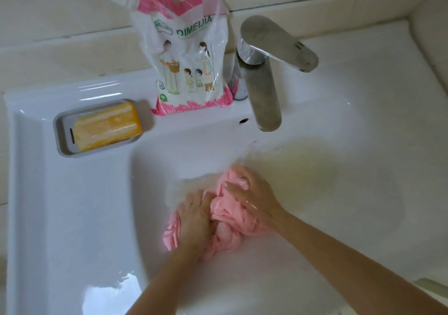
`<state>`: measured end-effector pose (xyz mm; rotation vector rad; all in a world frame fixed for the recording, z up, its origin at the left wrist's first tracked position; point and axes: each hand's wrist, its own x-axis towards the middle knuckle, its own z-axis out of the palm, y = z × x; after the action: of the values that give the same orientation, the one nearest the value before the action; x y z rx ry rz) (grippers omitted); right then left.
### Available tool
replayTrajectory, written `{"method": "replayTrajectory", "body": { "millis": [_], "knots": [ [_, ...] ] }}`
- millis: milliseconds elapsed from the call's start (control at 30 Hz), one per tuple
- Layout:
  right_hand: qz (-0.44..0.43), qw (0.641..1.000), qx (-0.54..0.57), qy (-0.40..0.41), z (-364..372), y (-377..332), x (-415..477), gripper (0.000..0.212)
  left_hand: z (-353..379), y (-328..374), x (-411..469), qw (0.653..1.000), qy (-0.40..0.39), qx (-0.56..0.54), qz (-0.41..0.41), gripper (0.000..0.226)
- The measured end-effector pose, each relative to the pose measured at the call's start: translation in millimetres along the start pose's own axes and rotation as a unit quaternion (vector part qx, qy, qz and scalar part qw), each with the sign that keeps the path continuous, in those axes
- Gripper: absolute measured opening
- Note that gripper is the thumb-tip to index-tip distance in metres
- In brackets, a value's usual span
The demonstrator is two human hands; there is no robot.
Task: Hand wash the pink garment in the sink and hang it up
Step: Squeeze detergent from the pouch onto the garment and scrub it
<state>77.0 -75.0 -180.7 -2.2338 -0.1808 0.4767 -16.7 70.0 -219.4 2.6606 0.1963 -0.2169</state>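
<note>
The pink garment (pixel 228 220) lies bunched and wet in the bowl of the white sink (pixel 72 217). My left hand (pixel 195 217) grips its near left part, fingers curled into the cloth. My right hand (pixel 252 193) grips the far bunch of the fabric. Water runs from the metal faucet (pixel 264 91) down onto the garment's far edge. The cloth under both hands is hidden.
A yellow soap bar (pixel 108 126) sits in a grey dish (pixel 60 135) on the sink's left ledge. A pink-and-white detergent pouch (pixel 189 55) stands against the tiled wall beside the faucet. An overflow hole (pixel 243 120) is below the faucet.
</note>
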Motion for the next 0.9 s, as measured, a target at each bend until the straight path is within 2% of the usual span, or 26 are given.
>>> {"method": "replayTrajectory", "body": {
  "millis": [67, 167, 300, 367, 467, 500, 533, 600, 633, 700, 733, 833, 900],
  "knots": [
    [-0.122, 0.979, -0.163, 0.001, 17, 3, -27, 0.040, 2, 0, -1, 1.000, 0.009, -0.020, 0.002, 0.040],
    [-0.182, 0.967, -0.179, 0.011, 46, 15, -27, 0.029, 5, -4, 2, 1.000, -0.002, -0.003, -0.019, 0.038],
    [-0.173, 0.960, -0.206, 0.083, 57, 28, 20, 0.023, 2, -1, 3, 1.000, -0.023, 0.001, -0.016, 0.052],
    [-0.109, 0.968, -0.207, 0.090, 56, 21, 36, 0.025, 1, 0, 1, 0.999, -0.036, -0.004, -0.008, 0.053],
    [0.008, 0.977, -0.118, 0.176, 42, 6, 41, 0.028, -1, -2, -1, 0.998, -0.055, -0.023, -0.003, 0.067],
    [0.004, 0.977, -0.082, 0.198, 34, 4, 35, 0.030, -3, -1, 0, 0.998, -0.057, -0.028, -0.003, 0.073],
    [-0.042, 0.978, -0.069, 0.191, 26, 1, 27, 0.033, -4, -1, 1, 0.998, -0.060, -0.029, 0.001, 0.079],
    [-0.159, 0.975, -0.108, 0.115, 19, 0, 7, 0.036, -4, 1, 4, 0.998, -0.055, -0.021, 0.015, 0.088],
    [-0.198, 0.967, -0.138, 0.079, 26, 2, -3, 0.035, -3, 2, 5, 0.998, -0.054, -0.008, 0.019, 0.087],
    [-0.215, 0.960, -0.168, 0.065, 49, 10, -12, 0.029, 1, 1, 4, 0.999, -0.011, 0.018, 0.028, 0.065],
    [-0.220, 0.956, -0.175, 0.086, 58, 16, -10, 0.025, 5, -1, 5, 0.999, 0.007, 0.025, 0.021, 0.054],
    [-0.215, 0.940, -0.207, 0.165, 68, 29, 21, 0.020, 10, -1, 5, 1.000, 0.004, 0.020, -0.001, 0.049],
    [-0.165, 0.946, -0.196, 0.200, 62, 26, 45, 0.019, 9, 3, 0, 1.000, -0.004, -0.010, 0.001, 0.041]
  ]
}}
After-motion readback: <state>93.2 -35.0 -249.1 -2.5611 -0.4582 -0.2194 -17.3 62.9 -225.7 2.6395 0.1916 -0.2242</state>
